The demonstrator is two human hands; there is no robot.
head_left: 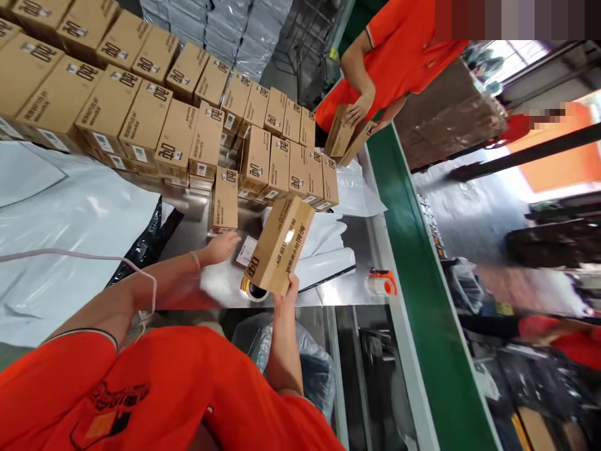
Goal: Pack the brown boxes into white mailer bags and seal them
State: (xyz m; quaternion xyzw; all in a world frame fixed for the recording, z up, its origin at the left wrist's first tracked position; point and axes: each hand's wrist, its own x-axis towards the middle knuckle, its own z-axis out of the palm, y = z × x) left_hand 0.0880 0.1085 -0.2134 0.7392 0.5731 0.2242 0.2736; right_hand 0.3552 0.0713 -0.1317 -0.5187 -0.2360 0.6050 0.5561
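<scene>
My right hand [286, 291] grips a brown cardboard box [282, 244] at its lower end, tilted above the metal table. My left hand [220, 247] is at the near end of a smaller-looking cardboard box [225, 203] lying on the table; its fingers stretch to the right, and I cannot tell whether they touch it. A small white label [246, 250] lies between the two hands. A roll of tape [257, 292] is partly hidden under the held box.
Rows of similar boxes [173, 134] line the back. White plastic bags [70, 225] cover the left side; more white bags [328, 250] lie right. A tape dispenser [382, 283] stands near the green conveyor belt [432, 300]. A co-worker's hand [359, 109] holds boxes.
</scene>
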